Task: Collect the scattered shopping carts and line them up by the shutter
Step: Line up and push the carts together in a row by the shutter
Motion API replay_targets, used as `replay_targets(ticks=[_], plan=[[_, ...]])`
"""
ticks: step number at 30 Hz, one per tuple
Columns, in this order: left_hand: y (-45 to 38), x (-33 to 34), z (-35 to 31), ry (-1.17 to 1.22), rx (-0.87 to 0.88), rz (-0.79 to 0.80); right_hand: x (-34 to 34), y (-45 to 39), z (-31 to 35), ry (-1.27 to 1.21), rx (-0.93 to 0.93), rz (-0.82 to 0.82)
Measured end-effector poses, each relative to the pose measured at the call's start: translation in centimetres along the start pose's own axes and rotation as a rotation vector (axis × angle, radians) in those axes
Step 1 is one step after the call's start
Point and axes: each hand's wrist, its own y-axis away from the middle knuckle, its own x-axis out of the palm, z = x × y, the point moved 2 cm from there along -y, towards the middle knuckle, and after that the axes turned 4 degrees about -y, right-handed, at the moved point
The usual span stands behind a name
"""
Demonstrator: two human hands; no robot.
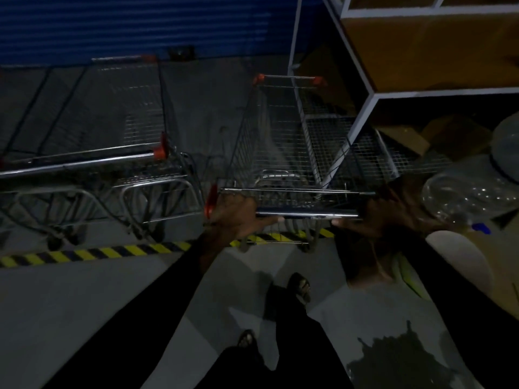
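A: Where are the hands?

B: Both on the handle [307,213] of the cart [276,153]. The left hand [238,217] is wrapped around its left end, just inside the orange cap; the right hand [384,217] grips the right end, fingers curled over the bar.

A: And the cart itself?

B: Straight ahead of the hands, basket pointing toward the blue shutter [140,23], its rear wheels at the striped tape [84,252] on the floor.

A: Other carts?

B: A nested group [106,130] stands left of the left hand, also facing the shutter. Beyond the right hand, a white-framed shelf [365,108] crowds the cart's right side.
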Motion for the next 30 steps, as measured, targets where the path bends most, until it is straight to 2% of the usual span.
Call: replay_targets(ticks=[4,7,14,20,23,30], plan=[[4.9,1.3,-0.4,-0.070,-0.037,-0.031,0.5,5.9,3.3,0.172,0.046,-0.098],[7.7,2.5,-0.1,-0.092,-0.019,-0.078,0.7,8.9,4.9,0.074,0.021,-0.150],[9.2,3.2,2.1,0.022,-0.052,-0.116,3.4,7.6,5.7,0.174,-0.038,-0.196],[4.9,1.9,5.4,0.011,-0.093,-0.068,0.6,2.7,8.5,0.216,-0.032,-0.262],[1.3,1.6,6.9,0.004,-0.142,-0.047,-0.1,-1.8,8.0,0.145,-0.083,-0.250],[-6.2,-1.7,9.8,0.117,-0.159,-0.045,-1.3,-12.3,6.5,0.132,-0.089,-0.379]])
